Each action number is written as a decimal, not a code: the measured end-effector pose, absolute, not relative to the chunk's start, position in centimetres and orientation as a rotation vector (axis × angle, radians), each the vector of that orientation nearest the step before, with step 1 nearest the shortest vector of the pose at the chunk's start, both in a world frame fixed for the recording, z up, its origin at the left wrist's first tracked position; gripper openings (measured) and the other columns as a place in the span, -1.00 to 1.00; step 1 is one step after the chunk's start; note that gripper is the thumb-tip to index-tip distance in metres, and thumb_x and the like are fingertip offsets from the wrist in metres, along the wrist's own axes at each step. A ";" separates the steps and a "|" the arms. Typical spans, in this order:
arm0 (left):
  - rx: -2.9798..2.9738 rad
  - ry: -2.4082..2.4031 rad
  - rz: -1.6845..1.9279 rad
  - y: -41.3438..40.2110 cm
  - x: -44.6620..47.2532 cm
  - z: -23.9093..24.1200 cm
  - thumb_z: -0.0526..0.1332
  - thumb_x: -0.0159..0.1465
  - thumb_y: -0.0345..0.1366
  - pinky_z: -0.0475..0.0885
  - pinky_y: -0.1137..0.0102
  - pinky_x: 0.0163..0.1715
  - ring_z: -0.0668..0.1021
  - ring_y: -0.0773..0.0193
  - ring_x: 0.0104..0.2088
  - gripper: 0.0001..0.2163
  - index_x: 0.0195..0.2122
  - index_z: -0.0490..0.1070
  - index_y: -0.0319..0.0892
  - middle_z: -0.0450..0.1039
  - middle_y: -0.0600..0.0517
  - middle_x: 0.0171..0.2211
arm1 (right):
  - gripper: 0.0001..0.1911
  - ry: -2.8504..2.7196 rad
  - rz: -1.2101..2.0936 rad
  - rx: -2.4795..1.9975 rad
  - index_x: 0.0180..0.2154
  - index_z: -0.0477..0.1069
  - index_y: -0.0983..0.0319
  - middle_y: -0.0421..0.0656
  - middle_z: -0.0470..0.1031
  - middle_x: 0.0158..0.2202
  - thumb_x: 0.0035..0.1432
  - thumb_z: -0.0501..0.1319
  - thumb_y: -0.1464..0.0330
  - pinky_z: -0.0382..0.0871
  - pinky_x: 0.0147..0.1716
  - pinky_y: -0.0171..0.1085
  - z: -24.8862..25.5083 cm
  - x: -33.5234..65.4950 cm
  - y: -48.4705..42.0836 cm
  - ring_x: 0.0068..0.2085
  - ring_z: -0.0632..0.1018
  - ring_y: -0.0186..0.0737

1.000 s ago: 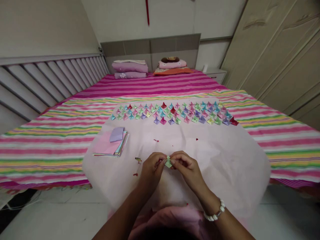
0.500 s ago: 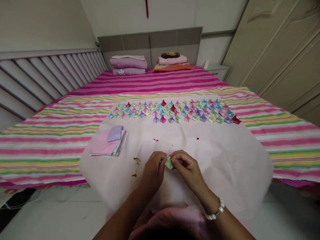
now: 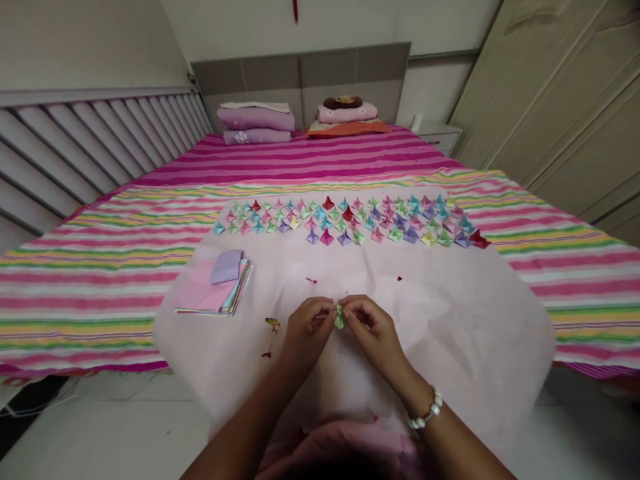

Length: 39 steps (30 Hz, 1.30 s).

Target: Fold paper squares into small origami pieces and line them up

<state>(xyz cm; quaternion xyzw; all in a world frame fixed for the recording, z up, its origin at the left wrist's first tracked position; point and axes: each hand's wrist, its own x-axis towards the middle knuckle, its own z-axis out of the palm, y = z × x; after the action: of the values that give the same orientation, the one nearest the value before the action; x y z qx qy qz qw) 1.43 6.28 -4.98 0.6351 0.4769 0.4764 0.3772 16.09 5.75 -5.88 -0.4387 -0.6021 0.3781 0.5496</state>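
Note:
A small piece of folded light-green paper (image 3: 339,318) is pinched between both hands, over the near middle of the pale pink sheet (image 3: 430,373). My left hand (image 3: 309,331) grips its left edge between thumb and fingers. On the right edge, my right hand (image 3: 373,327) holds it the same way; a white bead bracelet (image 3: 427,410) circles that wrist. Fingertips cover the paper's sides. Rows of small folded paper pieces (image 3: 345,237) in many colours stand along the sheet's far side.
To the left lies a stack of coloured paper squares (image 3: 205,290), topped by a folded purple paper (image 3: 227,267). Small printed marks, one like a frog (image 3: 273,323), dot the sheet. Striped bedding (image 3: 100,280) surrounds it. Folded purple bedding (image 3: 257,120) rests by the headboard.
The light-green paper looks narrower between my fingertips, and both hands have drawn slightly closer together. The camera view has shifted a little.

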 end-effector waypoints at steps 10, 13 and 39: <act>1.393 1.228 1.341 8.9 2.2 -6.9 0.20 0.14 -0.34 0.52 0.35 -0.22 0.59 0.23 -0.25 -0.88 -0.30 0.41 -0.21 0.51 -0.08 -0.24 | -0.90 -1.485 0.716 -1.082 -0.42 0.40 0.20 -0.09 0.50 -0.26 0.13 0.15 0.43 0.40 -0.21 -0.21 -7.0 16.0 8.6 -0.23 0.52 -0.18; 1.368 1.235 1.334 9.4 2.5 -7.6 0.20 0.13 -0.35 0.51 0.32 -0.19 0.60 0.20 -0.22 -0.83 -0.24 0.41 -0.22 0.53 -0.09 -0.24 | -0.91 -1.460 0.678 -1.087 -0.43 0.39 0.20 -0.09 0.50 -0.29 0.10 0.15 0.44 0.41 -0.22 -0.20 -7.2 15.9 9.2 -0.24 0.53 -0.17; 1.778 1.350 1.317 11.0 2.5 -10.1 0.14 0.12 -0.44 0.47 0.24 -0.15 0.54 0.20 -0.19 -0.87 -0.35 0.44 -0.17 0.50 -0.06 -0.25 | -0.87 -1.465 0.503 -1.158 -0.40 0.38 0.18 -0.08 0.42 -0.19 0.05 0.15 0.52 0.33 -0.10 -0.07 -10.7 15.9 9.6 -0.10 0.44 -0.08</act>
<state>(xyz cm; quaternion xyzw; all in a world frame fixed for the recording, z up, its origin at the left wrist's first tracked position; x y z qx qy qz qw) 2.53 11.05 -10.13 0.6602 0.5014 0.4890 0.2713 15.88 9.57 -10.73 -0.4929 -0.6236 0.2139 0.5678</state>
